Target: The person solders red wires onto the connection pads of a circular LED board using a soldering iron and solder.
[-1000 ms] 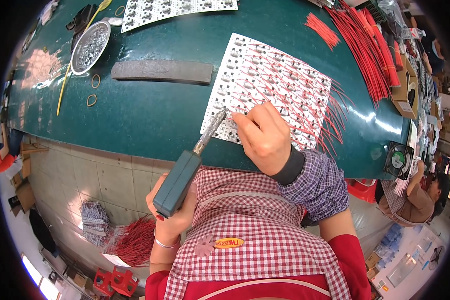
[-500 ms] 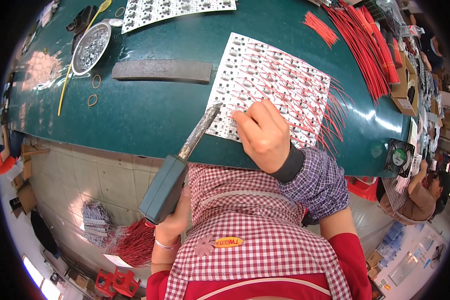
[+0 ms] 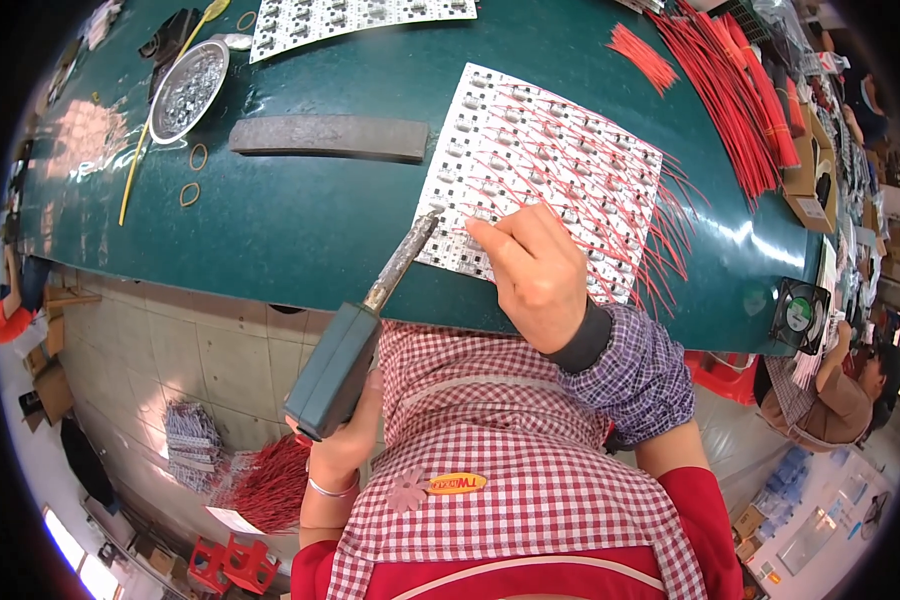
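The left hand (image 3: pixel 342 440) grips a soldering iron (image 3: pixel 355 340), its tip at the near edge of a white circuit panel (image 3: pixel 540 175). The right hand (image 3: pixel 535 270) pinches something small (too small to tell) on that panel. Beyond, the green worktop (image 3: pixel 300 230) carries red wires (image 3: pixel 740 90) and a metal dish (image 3: pixel 188 88); tiled floor (image 3: pixel 170 350) lies below.

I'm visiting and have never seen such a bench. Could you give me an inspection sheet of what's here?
Surface: glossy dark green bench top.
Job's things: white panel of small circuit boards with thin red wires; teal-handled soldering iron, tip at the panel's near edge.
Clutter: round metal dish, long grey block, rubber bands, loose red wires.
Hands: left hand grips the iron; right hand presses on the panel.
Cables: nothing seen.
Surroundings: small fan, a seated person.
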Available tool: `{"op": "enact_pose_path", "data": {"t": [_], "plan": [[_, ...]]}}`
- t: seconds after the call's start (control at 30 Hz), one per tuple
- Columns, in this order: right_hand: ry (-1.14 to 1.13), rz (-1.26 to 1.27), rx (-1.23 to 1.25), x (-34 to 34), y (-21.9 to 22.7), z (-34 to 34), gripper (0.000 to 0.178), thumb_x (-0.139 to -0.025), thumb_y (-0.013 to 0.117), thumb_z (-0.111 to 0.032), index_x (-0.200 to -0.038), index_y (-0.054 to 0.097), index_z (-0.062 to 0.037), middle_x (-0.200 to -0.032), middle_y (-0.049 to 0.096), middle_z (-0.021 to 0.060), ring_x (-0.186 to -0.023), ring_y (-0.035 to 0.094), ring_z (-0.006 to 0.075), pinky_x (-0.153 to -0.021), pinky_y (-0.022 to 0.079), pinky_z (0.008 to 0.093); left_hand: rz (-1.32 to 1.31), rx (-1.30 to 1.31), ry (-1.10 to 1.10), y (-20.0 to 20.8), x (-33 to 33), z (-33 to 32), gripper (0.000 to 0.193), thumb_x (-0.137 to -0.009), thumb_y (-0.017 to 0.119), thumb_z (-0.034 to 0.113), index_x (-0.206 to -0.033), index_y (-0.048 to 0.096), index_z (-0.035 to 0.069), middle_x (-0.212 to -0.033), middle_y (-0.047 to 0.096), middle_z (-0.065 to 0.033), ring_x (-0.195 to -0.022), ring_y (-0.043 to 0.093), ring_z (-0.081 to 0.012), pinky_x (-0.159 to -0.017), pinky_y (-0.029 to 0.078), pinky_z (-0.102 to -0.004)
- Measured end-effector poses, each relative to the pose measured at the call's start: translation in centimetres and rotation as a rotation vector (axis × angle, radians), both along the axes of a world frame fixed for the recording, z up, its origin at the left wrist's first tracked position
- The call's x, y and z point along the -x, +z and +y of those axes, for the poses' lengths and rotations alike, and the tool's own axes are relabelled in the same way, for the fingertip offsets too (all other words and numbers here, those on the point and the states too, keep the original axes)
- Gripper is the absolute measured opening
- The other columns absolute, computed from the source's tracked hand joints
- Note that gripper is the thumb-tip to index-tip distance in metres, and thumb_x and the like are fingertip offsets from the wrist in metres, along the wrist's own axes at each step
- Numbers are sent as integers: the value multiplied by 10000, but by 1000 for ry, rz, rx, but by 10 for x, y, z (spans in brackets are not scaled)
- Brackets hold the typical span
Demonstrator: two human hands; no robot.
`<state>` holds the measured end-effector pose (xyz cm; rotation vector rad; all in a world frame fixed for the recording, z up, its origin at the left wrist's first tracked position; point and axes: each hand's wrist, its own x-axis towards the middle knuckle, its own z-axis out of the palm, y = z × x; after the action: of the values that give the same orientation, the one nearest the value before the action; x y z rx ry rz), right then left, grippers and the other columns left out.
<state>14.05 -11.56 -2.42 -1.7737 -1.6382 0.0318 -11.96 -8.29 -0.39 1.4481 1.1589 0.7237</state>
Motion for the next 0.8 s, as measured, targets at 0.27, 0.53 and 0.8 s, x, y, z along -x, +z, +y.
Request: {"op": "enact_pose_path", "data": {"t": [0.27,0.53,0.8], "plan": [[-32,28,-35,1,-2,1,263,-734,726,100,-971,702,-11,-759,530,92,-712,549,275,-632,464,386,114,-83,-27,-10,3,-1,180,-781,767,-24,-951,711,-41,-846,684,-89,-672,636,-139,-591,506,-262],[-24,-22,12,-1,2,2,257,-721,734,91,-959,702,-3,-778,535,83,-735,563,263,-630,479,382,97,-216,-104,-12,-2,1,165,-772,731,-55,-935,705,-39,-851,667,-105,-663,639,-180,-591,510,-278],[-7,-118,26,-3,3,4,242,-714,730,55,-946,707,-11,-781,534,73,-742,573,250,-621,493,372,160,-167,-124,-11,3,-3,169,-788,721,-48,-957,707,-40,-874,673,-122,-672,651,-204,-600,515,-290]]}}
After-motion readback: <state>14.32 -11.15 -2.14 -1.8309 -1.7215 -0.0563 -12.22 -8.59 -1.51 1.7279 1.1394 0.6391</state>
